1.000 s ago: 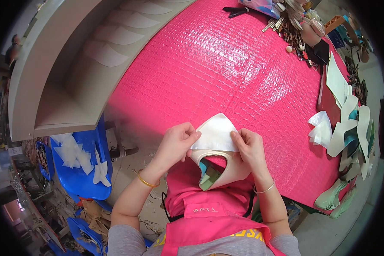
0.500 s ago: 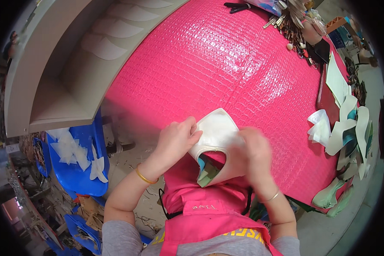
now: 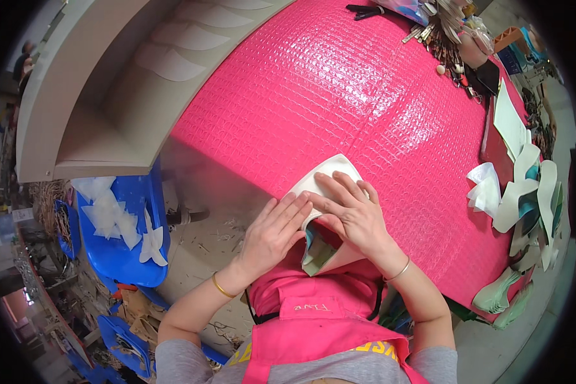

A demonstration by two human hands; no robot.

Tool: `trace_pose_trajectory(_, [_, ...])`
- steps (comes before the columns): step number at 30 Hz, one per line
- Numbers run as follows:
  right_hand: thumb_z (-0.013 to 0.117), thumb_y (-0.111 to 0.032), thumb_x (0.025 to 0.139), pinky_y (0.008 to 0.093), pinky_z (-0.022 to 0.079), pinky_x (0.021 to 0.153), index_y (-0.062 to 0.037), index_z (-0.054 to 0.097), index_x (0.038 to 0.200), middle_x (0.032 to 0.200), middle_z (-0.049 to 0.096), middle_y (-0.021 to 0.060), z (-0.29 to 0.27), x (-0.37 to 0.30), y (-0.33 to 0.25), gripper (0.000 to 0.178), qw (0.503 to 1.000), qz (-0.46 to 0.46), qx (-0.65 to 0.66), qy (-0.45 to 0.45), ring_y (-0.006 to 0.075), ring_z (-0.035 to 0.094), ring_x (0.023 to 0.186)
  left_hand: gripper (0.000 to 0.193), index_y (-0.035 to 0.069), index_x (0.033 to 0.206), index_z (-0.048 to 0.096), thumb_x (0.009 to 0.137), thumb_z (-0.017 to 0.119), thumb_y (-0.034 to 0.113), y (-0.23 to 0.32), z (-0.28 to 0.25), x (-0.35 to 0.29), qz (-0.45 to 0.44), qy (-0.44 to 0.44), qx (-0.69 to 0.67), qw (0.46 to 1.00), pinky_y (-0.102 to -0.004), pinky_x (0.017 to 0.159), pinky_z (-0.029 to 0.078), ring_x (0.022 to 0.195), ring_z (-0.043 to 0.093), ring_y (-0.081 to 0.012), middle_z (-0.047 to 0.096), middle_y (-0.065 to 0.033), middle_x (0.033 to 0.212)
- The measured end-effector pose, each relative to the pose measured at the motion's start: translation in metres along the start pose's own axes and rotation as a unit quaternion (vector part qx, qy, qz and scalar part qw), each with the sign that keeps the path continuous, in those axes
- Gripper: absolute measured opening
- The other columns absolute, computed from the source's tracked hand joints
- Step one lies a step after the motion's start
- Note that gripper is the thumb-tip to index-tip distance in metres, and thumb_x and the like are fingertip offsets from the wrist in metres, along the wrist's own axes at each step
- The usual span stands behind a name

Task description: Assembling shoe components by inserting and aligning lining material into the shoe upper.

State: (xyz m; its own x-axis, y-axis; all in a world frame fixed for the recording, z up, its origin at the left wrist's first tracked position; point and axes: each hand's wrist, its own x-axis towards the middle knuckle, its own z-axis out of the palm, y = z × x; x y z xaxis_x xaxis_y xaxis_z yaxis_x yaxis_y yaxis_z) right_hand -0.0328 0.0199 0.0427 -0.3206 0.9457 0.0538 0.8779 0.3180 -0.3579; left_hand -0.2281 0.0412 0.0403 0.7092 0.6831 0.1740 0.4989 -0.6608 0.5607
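Observation:
A white, leather-like stitched piece (image 3: 329, 166) with a pointed far corner lies at the near edge of the pink table. Its rounded opening faces me and shows a green and blue inside. My left hand (image 3: 274, 232) lies against its left side, fingers straight and close together. My right hand (image 3: 356, 216) rests flat on its top, with the fingers spread and partly covering it. The fingertips of both hands nearly meet over the middle. Neither hand is closed around the piece.
A grey shelf (image 3: 102, 157) with white cut pieces stands at left. Below it, a blue chair (image 3: 133, 269) holds white scraps. On the pink table (image 3: 281, 96), curved white strips (image 3: 517, 200) and green pieces (image 3: 496, 291) lie at right; zipper pulls (image 3: 443, 48) lie far right.
My left hand has gone from gripping the piece's left edge to lying flat. My right hand, blurred at the right side before, now presses its top. The view has shifted slightly.

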Motion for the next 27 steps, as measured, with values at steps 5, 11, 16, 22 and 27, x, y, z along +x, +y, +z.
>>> trace_pose_trajectory(5, [0.048,-0.034,0.082,0.0422,0.028,0.092,-0.0306,0.048,0.121,0.13,0.041,-0.0029,0.0,0.01,0.012,0.039,0.994,0.094,-0.028,0.041,0.018,0.038,0.116,0.043,0.001,0.113,0.05,0.072,0.06,0.009,0.001,-0.001,0.004,0.019,0.023,0.049,0.998,-0.0404,0.092,0.038,0.11,0.047,-0.0285,0.05,-0.0145,0.117])
trace_pose_trajectory(11, [0.048,-0.031,0.083,0.0477,0.016,0.1,-0.0282,0.045,0.124,0.136,0.033,0.0019,0.003,0.004,0.026,0.041,0.98,0.138,-0.112,0.089,0.0271,0.027,0.124,0.038,0.0,0.112,0.051,0.075,0.056,0.007,0.005,0.008,0.006,-0.017,0.041,0.006,0.999,-0.0412,0.094,0.035,0.112,0.045,-0.027,0.048,-0.0149,0.118])
trace_pose_trajectory(16, [0.062,-0.027,0.074,0.0454,0.032,0.088,-0.0113,0.046,0.121,0.117,0.042,0.0198,-0.012,-0.021,0.031,0.052,0.956,0.247,-0.035,0.154,0.033,0.041,0.108,0.038,0.001,0.112,0.051,0.076,0.056,0.01,-0.005,-0.006,0.0,0.021,0.019,0.045,0.999,-0.046,0.1,0.024,0.113,0.044,-0.0284,0.049,-0.0137,0.115])
trace_pose_trajectory(22, [0.07,-0.018,0.067,0.0347,0.043,0.067,-0.0003,0.05,0.104,0.085,0.055,0.013,-0.004,-0.019,0.009,0.046,0.942,0.256,0.164,0.139,0.0249,0.054,0.078,0.027,0.0,0.103,0.057,0.076,0.054,0.004,-0.015,-0.012,0.013,0.023,0.053,-0.031,0.998,-0.0398,0.093,0.035,0.106,0.05,-0.027,0.053,-0.0131,0.109])
trace_pose_trajectory(27, [0.063,-0.01,0.075,0.0197,0.041,0.065,-0.0018,0.051,0.087,0.079,0.054,0.0,-0.065,-0.031,-0.008,0.019,0.814,0.246,0.493,0.182,0.0058,0.05,0.072,0.016,0.001,0.088,0.062,0.077,0.051,-0.001,-0.085,-0.068,0.046,-0.107,0.287,-0.1,0.947,-0.0298,0.074,0.045,0.085,0.058,-0.0209,0.06,-0.0119,0.09])
